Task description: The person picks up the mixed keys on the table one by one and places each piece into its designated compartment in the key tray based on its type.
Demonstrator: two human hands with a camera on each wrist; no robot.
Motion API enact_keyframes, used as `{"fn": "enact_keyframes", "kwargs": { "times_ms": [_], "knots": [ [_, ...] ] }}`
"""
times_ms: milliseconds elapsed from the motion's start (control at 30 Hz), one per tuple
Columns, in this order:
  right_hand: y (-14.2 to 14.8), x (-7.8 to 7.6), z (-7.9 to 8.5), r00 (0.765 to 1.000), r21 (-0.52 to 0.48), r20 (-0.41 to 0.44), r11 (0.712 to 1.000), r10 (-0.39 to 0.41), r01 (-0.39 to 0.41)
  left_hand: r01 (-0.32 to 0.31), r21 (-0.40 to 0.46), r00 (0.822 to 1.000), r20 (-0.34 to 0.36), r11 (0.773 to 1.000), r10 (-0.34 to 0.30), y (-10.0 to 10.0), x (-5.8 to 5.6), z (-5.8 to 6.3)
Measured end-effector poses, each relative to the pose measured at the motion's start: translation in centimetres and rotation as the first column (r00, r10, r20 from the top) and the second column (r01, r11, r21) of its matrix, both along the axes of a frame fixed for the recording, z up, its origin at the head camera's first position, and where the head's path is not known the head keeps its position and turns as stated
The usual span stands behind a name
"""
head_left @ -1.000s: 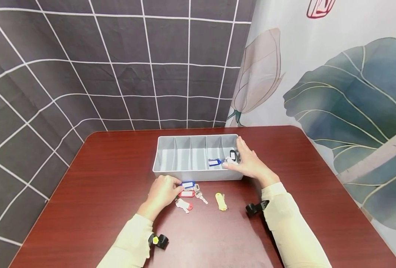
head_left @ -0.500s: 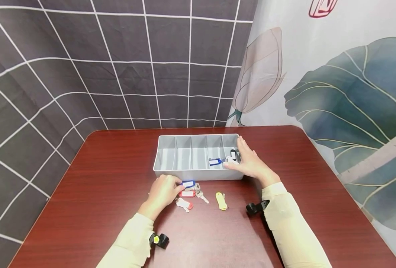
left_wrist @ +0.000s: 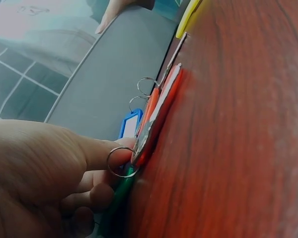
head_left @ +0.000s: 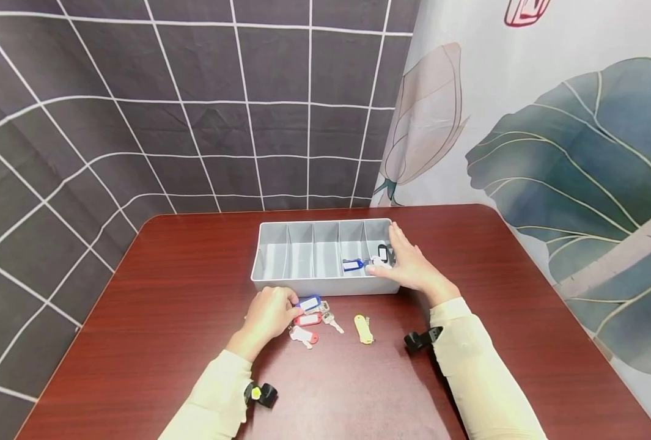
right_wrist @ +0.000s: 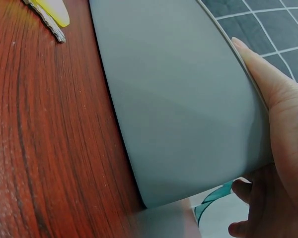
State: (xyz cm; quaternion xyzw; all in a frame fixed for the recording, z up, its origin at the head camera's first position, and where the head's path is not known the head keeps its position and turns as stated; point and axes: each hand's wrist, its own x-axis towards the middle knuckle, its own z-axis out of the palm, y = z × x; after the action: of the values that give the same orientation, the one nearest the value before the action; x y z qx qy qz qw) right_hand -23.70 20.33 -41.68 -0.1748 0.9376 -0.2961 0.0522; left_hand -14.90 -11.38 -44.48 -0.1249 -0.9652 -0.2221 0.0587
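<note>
My left hand point(head_left: 270, 311) pinches a blue key tag point(head_left: 309, 303) between thumb and fingers, in front of a grey divided tray point(head_left: 314, 287). A red key tag point(head_left: 307, 319) and another red one with keys point(head_left: 304, 335) lie just nearer, beside a loose-hanging key point(head_left: 333, 322). In the left wrist view a green tag point(left_wrist: 120, 193) shows under the fingertips, partly hidden, and a key ring point(left_wrist: 120, 174) overlaps the thumb. My right hand point(head_left: 413, 269) rests on the tray's right end, thumb stretched along the front rim and fingers extended along the side.
Inside the tray's right compartments lie a blue tag point(head_left: 353, 265) and a black tag point(head_left: 382, 253) with keys. A yellow key tag point(head_left: 364, 330) is on the reddish wooden table point(head_left: 193, 366). Curtains point(head_left: 220, 110) hang behind the table's far edge.
The blue tag in my left hand has tilted slightly, its right end now higher. My right hand and the tray stay in place.
</note>
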Motion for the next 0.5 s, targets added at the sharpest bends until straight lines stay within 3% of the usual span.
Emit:
{"fn": "enact_keyframes", "kwargs": {
  "times_ms": [267,500],
  "knots": [
    [0.00,0.03,0.13,1.000,0.001,0.014,1.000,-0.005,0.005,0.013,0.022,1.000,-0.005,1.000,-0.012,0.00,0.04,0.10],
    [-0.03,-0.04,0.16,1.000,0.008,0.015,1.000,-0.001,0.001,0.061,0.029,0.998,-0.014,0.998,-0.060,-0.05,0.12,0.15]
  ]
}}
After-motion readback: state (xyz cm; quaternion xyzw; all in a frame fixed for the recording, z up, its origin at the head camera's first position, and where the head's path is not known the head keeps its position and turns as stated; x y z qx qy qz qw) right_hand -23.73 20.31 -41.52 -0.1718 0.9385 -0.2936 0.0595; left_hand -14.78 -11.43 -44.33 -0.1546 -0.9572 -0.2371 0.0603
